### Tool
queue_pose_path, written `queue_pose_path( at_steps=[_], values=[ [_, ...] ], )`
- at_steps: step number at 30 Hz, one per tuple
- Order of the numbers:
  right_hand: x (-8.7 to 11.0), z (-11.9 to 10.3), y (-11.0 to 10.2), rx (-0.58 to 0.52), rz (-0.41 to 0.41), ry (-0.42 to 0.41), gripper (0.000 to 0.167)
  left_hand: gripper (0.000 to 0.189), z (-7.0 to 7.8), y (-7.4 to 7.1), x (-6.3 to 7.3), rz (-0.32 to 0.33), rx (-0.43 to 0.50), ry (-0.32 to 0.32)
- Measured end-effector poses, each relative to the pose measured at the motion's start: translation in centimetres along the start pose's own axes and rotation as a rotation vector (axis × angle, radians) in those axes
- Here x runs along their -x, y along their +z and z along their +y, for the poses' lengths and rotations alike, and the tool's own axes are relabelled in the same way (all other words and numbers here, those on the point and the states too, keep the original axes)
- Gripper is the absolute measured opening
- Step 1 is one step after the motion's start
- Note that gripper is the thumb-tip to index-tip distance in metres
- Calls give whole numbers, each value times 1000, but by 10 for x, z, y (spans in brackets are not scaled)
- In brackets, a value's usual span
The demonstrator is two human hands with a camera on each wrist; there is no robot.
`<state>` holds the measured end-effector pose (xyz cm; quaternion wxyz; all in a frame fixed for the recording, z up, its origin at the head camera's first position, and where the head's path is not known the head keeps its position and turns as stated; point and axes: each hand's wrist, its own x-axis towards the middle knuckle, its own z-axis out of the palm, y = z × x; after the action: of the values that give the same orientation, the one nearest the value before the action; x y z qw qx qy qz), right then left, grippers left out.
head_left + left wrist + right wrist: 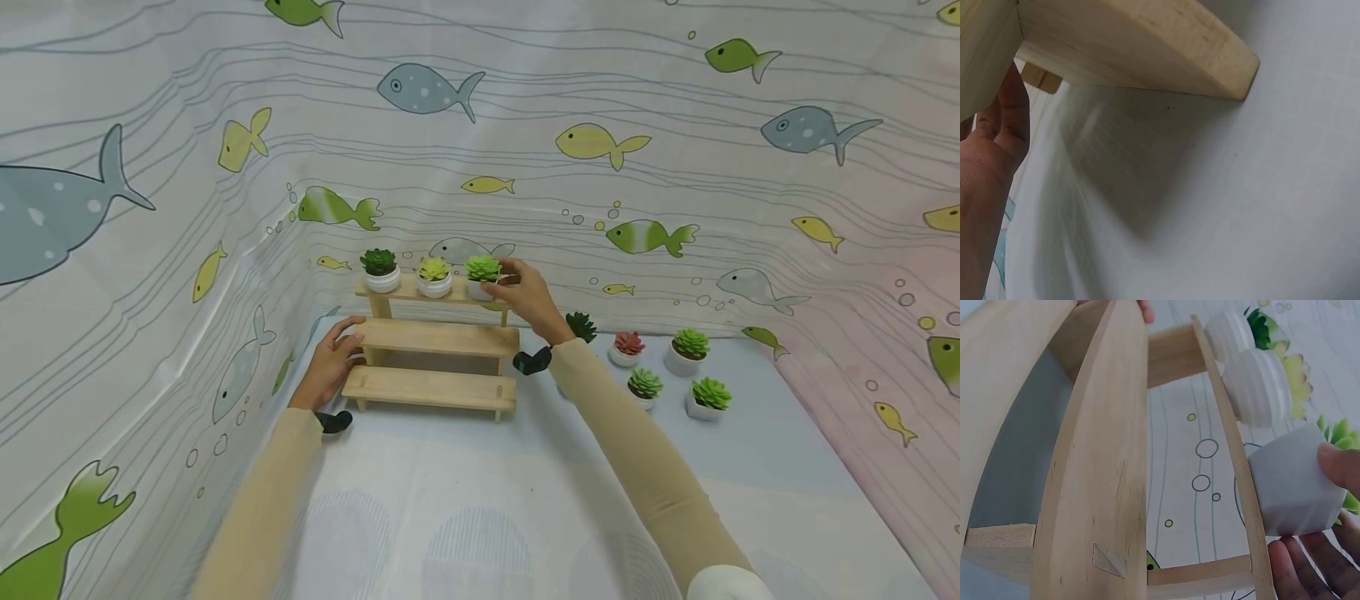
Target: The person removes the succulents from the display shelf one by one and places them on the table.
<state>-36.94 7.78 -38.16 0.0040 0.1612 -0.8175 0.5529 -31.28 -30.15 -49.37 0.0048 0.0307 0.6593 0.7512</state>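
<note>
A three-tier wooden plant stand [435, 337] rises against the back wall. My left hand [328, 371] grips the left end of its middle tier, fingers bent behind the wood in the left wrist view. On the right end of the top tier, my right hand [531, 298] holds a bright green succulent in an angular white pot [1297, 481], thumb on the near side and fingers around the far side. Beside it on that tier sit a yellow-green succulent [434, 275] and a dark green succulent [380, 268], both in round ribbed white pots.
Right of the stand, several potted succulents are on the table [465, 492], among them a red one [627, 347], a square-potted green one [708, 398] and a dark one [581, 327] partly behind my right arm. Fish-patterned cloth walls [525, 108] close in the back and sides.
</note>
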Motion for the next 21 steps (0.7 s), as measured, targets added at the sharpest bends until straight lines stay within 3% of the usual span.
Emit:
queue_pose_path(
  at_steps=[10, 21],
  values=[
    [-2, -1, -1, 8, -7, 51, 79, 53, -1, -1, -1, 2, -8, -4],
    [1, -3, -3, -66, 4, 72, 74, 54, -1, -2, 0, 1, -4, -6]
  ],
)
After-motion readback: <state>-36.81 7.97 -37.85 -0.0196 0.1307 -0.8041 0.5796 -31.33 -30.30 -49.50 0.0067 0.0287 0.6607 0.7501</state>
